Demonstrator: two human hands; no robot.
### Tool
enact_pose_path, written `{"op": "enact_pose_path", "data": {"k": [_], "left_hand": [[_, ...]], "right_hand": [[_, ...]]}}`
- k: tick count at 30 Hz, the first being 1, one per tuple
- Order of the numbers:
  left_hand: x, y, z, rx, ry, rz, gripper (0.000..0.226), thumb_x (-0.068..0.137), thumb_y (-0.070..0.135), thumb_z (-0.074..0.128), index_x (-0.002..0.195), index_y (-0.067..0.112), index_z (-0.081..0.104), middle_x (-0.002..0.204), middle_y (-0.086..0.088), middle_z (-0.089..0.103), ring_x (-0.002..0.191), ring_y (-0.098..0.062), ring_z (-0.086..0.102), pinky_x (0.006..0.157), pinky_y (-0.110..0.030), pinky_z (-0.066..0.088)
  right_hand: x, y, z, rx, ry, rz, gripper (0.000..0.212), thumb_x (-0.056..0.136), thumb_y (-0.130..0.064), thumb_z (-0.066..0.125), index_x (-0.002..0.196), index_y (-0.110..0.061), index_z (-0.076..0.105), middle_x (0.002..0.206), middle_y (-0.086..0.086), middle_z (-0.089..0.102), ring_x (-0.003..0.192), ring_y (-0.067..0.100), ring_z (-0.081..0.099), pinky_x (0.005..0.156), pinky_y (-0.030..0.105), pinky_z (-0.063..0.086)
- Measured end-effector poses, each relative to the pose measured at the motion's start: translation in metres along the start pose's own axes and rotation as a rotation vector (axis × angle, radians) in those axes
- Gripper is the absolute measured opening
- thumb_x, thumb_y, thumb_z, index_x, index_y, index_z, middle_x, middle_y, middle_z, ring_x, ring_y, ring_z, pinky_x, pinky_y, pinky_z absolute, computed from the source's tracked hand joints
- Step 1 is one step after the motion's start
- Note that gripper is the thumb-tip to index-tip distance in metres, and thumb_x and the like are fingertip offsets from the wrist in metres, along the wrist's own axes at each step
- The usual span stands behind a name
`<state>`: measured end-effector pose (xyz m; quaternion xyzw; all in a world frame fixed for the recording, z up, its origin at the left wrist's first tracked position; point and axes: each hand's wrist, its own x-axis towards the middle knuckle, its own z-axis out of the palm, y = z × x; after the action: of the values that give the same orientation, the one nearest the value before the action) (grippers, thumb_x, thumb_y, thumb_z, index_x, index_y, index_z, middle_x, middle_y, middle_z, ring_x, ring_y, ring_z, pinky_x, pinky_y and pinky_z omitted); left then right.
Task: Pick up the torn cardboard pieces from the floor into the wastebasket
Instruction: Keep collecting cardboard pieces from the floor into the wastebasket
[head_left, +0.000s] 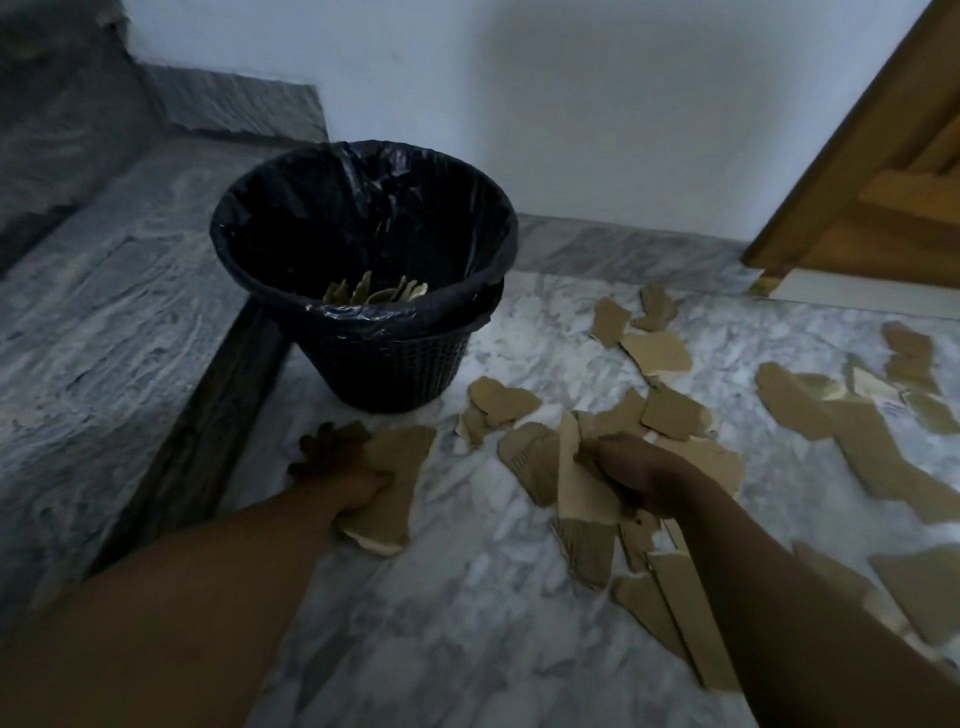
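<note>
While the left hand (340, 467) grips one torn brown cardboard piece (400, 478) low over the grey-veined marble floor (467, 597), the right hand (639, 480) clenches a bunch of torn cardboard pieces (579, 488). A black mesh plastic wastebasket (384, 374), lined with a black bag, stands at the floor's left edge beside the dark marble step (104, 338), with cardboard bits (379, 293) inside. Loose brown scraps (857, 447) lie scattered toward the right edge.

Seen from a head-worn camera in dim indoor light, a person's left forearm (208, 582) and right forearm (779, 597) show bare all the way to the frame's lower edge, ending in a bare left hand (345, 467) and right hand (636, 475), fingers softly blurred.
</note>
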<state>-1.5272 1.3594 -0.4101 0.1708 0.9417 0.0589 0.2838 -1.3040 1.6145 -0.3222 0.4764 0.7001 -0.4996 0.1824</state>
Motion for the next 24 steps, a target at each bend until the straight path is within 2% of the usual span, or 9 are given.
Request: {"op": "enact_pose_path", "data": {"k": [2, 4, 6, 9, 11, 12, 16, 20, 24], "left_hand": [[-0.002, 0.002, 0.001, 0.006, 0.004, 0.057, 0.094, 0.077, 0.063, 0.067, 0.153, 0.034, 0.019, 0.154, -0.013, 0.019, 0.138, -0.039, 0.025, 0.109, -0.047, 0.034], [-0.007, 0.007, 0.003, -0.019, -0.001, 0.137, 0.096, 0.074, 0.053, 0.076, 0.15, 0.018, 0.028, 0.148, -0.015, 0.034, 0.131, -0.034, 0.038, 0.104, -0.037, 0.041], [-0.015, 0.009, 0.01, -0.09, -0.017, 0.183, 0.094, 0.067, 0.044, 0.085, 0.139, 0.013, 0.033, 0.138, -0.011, 0.044, 0.122, -0.029, 0.048, 0.095, -0.035, 0.047], [-0.026, 0.016, 0.017, -0.123, 0.0, 0.236, 0.095, 0.061, 0.045, 0.087, 0.133, 0.019, 0.03, 0.131, -0.004, 0.049, 0.113, -0.027, 0.055, 0.085, -0.035, 0.05], [-0.03, 0.022, 0.016, -0.031, 0.01, 0.269, 0.089, 0.07, 0.047, 0.081, 0.14, 0.02, 0.033, 0.136, -0.004, 0.05, 0.117, -0.026, 0.055, 0.089, -0.035, 0.049], [-0.03, 0.023, 0.013, -0.006, 0.007, 0.26, 0.086, 0.073, 0.048, 0.078, 0.143, 0.019, 0.036, 0.139, -0.005, 0.05, 0.12, -0.026, 0.054, 0.092, -0.036, 0.049], [-0.025, 0.018, 0.004, -0.091, 0.033, 0.173, 0.069, 0.078, 0.051, 0.072, 0.131, 0.012, 0.054, 0.129, -0.008, 0.059, 0.11, -0.026, 0.061, 0.089, -0.036, 0.053], [-0.021, 0.014, -0.003, -0.209, 0.127, 0.091, 0.055, 0.093, 0.041, 0.059, 0.134, 0.005, 0.05, 0.131, -0.014, 0.057, 0.112, -0.032, 0.058, 0.087, -0.035, 0.05], [-0.022, 0.022, -0.008, -0.285, 0.158, 0.126, 0.057, 0.091, 0.049, 0.056, 0.133, 0.01, 0.053, 0.127, -0.012, 0.061, 0.106, -0.031, 0.062, 0.084, -0.037, 0.053]], "right_hand": [[-0.001, 0.004, 0.002, 0.021, 0.0, 0.038, 0.036, 0.101, -0.038, 0.048, 0.111, -0.005, 0.057, 0.088, 0.012, 0.055, 0.068, 0.026, 0.052, 0.061, 0.031, 0.039], [0.003, 0.001, 0.006, 0.024, -0.004, 0.047, 0.041, 0.099, -0.044, 0.048, 0.113, -0.007, 0.058, 0.094, 0.012, 0.058, 0.072, 0.027, 0.055, 0.061, 0.029, 0.04], [0.015, -0.004, 0.014, -0.053, 0.003, 0.003, 0.053, 0.097, -0.051, 0.048, 0.126, -0.008, 0.056, 0.117, 0.015, 0.06, 0.092, 0.03, 0.06, 0.072, 0.033, 0.045], [0.033, -0.01, 0.031, -0.376, 0.072, -0.075, 0.075, 0.096, -0.06, 0.044, 0.147, -0.006, 0.041, 0.15, 0.019, 0.04, 0.126, 0.036, 0.048, 0.096, 0.042, 0.041], [0.043, -0.01, 0.047, -0.607, 0.119, -0.146, 0.082, 0.094, -0.064, 0.04, 0.154, -0.01, 0.029, 0.162, 0.02, 0.016, 0.146, 0.042, 0.021, 0.115, 0.056, 0.025], [0.046, -0.009, 0.055, -0.669, 0.139, -0.165, 0.078, 0.094, -0.063, 0.041, 0.155, -0.015, 0.028, 0.163, 0.018, 0.007, 0.149, 0.042, 0.009, 0.116, 0.063, 0.015], [0.052, 0.0, 0.076, -0.79, 0.208, -0.227, 0.06, 0.093, -0.05, 0.052, 0.147, -0.026, 0.041, 0.162, 0.014, 0.01, 0.151, 0.04, -0.002, 0.109, 0.077, -0.003], [0.04, -0.001, 0.091, -0.942, 0.154, -0.321, 0.065, 0.083, -0.052, 0.069, 0.136, -0.018, 0.051, 0.148, 0.016, 0.026, 0.141, 0.042, 0.019, 0.108, 0.076, 0.01], [0.023, -0.009, 0.103, -0.896, 0.093, -0.36, 0.069, 0.077, -0.04, 0.081, 0.129, -0.01, 0.047, 0.141, 0.016, 0.027, 0.122, 0.042, 0.037, 0.104, 0.057, 0.037]]}}
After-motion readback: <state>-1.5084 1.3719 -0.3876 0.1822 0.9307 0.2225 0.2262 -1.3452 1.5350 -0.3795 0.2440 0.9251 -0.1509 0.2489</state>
